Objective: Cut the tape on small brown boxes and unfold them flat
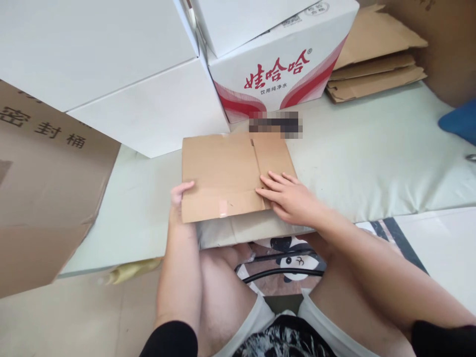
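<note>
A flattened brown cardboard box (219,168) lies in front of me, close to the front edge of the table. At its left edge my left hand (180,196) is closed, with the thumb on top and the other fingers hidden under the cardboard. My right hand (288,196) rests flat on the right part, fingers spread across a folded flap. A small strip of tape (223,208) sticks to the box near its lower edge.
White boxes (156,104) stand stacked behind the cardboard, beside a red-and-white carton (278,79). Several folded cardboard pieces (379,74) lie at the back right. A large brown carton (48,183) is on the left. A blue object (459,121) sits at the right edge.
</note>
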The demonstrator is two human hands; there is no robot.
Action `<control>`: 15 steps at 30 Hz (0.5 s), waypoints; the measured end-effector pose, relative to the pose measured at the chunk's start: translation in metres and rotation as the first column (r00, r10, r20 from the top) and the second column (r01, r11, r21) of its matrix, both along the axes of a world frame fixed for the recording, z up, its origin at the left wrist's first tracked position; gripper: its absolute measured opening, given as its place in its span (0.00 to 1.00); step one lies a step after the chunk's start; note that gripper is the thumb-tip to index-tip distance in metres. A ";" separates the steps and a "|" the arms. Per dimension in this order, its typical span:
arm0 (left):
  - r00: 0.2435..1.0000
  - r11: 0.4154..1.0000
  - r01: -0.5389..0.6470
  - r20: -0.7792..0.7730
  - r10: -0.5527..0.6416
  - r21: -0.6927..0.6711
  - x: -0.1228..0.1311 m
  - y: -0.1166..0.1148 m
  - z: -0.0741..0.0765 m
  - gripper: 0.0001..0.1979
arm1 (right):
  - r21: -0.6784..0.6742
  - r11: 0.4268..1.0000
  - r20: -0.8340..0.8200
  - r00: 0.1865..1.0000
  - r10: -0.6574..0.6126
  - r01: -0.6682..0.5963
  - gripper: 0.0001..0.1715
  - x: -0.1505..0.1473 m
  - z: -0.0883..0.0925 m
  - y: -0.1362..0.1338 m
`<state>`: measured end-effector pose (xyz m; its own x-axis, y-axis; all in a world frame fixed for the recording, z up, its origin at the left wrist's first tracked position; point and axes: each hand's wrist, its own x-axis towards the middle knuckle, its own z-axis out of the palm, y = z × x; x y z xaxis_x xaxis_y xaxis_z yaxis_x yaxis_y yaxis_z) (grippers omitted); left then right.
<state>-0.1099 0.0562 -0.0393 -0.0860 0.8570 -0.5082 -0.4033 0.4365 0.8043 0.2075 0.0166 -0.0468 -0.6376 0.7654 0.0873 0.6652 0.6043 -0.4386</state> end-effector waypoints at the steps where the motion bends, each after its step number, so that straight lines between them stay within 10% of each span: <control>1: 1.000 1.000 0.012 0.008 -0.012 0.004 0.000 -0.002 0.001 0.21 | -0.026 1.000 -0.017 1.000 0.008 -0.009 0.28 0.001 0.000 0.000; 5: 0.996 0.986 -0.014 0.085 0.000 0.164 -0.001 -0.011 0.002 0.34 | -0.056 0.973 -0.286 0.930 -0.231 0.225 0.30 0.009 -0.003 0.009; 8: 0.991 0.959 -0.074 0.125 0.041 0.275 -0.002 -0.017 -0.002 0.42 | -0.262 0.832 -0.539 0.640 -0.547 0.490 0.47 0.017 -0.005 0.020; 11: 0.987 0.947 -0.101 0.148 0.057 0.306 -0.006 -0.022 -0.006 0.45 | -0.701 0.684 -0.575 0.408 -0.709 0.203 0.49 0.029 -0.002 0.025; 15: 0.988 0.966 -0.059 0.151 0.021 0.253 -0.006 -0.023 -0.005 0.38 | -0.871 0.445 -0.482 0.529 -0.698 -0.207 0.42 0.043 0.004 0.023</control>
